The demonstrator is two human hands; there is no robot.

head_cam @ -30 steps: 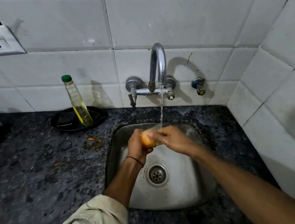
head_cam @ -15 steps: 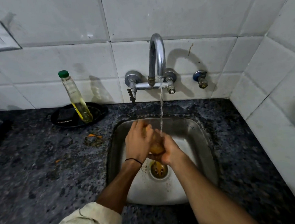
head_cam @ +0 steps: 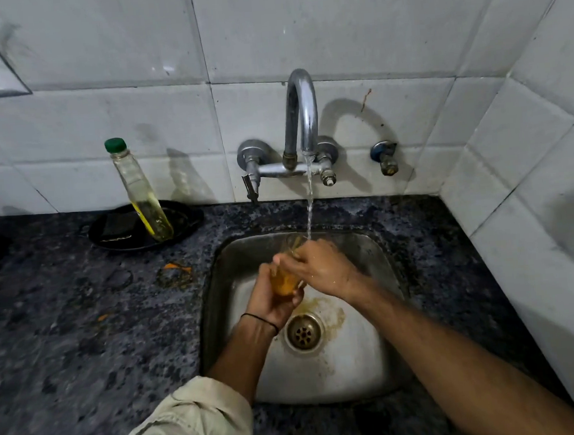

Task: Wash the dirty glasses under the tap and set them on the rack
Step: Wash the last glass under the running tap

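Head view: glass [head_cam: 284,281], orange residue inside, is held over the sink [head_cam: 376,364] under the tap [head_cam: 301,113] stream. Rim should be tilted into the water and rubbed all round. Left hand [head_cam: 270,299] fingers are wrapped round its base; right hand [head_cam: 324,269] fingers seem pinched on the rim, partly hidden

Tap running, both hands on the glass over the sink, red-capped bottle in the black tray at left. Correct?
No: head view shows the cap on the bottle is green, not red. Rest holds: tap running, left hand and right hand on the glass over the sink, bottle in the black tray at left.
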